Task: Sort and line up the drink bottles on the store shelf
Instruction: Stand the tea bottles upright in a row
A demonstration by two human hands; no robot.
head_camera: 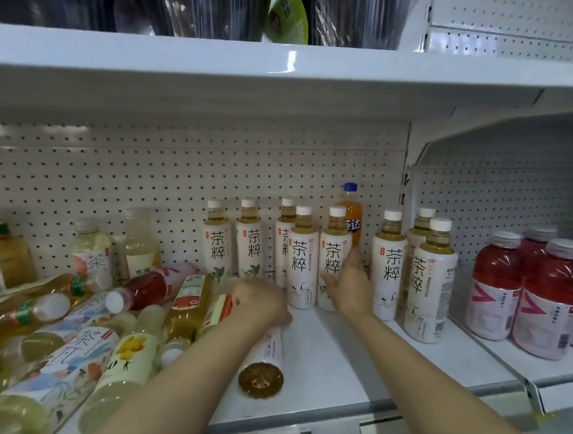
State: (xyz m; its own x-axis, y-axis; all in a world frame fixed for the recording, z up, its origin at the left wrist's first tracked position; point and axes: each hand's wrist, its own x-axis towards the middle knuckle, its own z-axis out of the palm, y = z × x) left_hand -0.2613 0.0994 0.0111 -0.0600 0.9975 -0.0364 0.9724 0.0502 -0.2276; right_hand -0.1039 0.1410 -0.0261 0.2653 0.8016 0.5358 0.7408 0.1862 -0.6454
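Right hand [350, 282]: wrapped round the lower body of an upright white-label tea bottle [333, 260], thumb at the front of the label, fingers [355, 254] reaching up its right flank. Held low, likely to slide it square against its neighbour rather than lift it.

Left hand [261, 302]: closed over the upper end of a lying tea bottle [264, 359], base toward the camera, cap end hidden under the palm. Probably gripped for standing upright next.

Standing tea bottles, same white label: two at left [217, 242], a pair behind and beside the held one [301, 254], three more to the right [430, 282]. Cylindrical, smooth printed sleeves, pale amber liquid visible at clear shoulders, white screw caps. Rows uneven, gaps between groups; lining up judged partly done.

Orange soda bottle [351, 214]: blue cap, at the back against the wall, out of place among the tea.

Unsorted heap [80, 325], left of shelf: mixed bottles lying crossed over one another, yellow, amber and red contents, glossy plastic.

Red drink bottles [522, 291]: squat, grey caps, upright on the adjoining shelf, right.

Shelf [329, 370]: white painted metal, smooth; perforated back panel [180, 176] behind.
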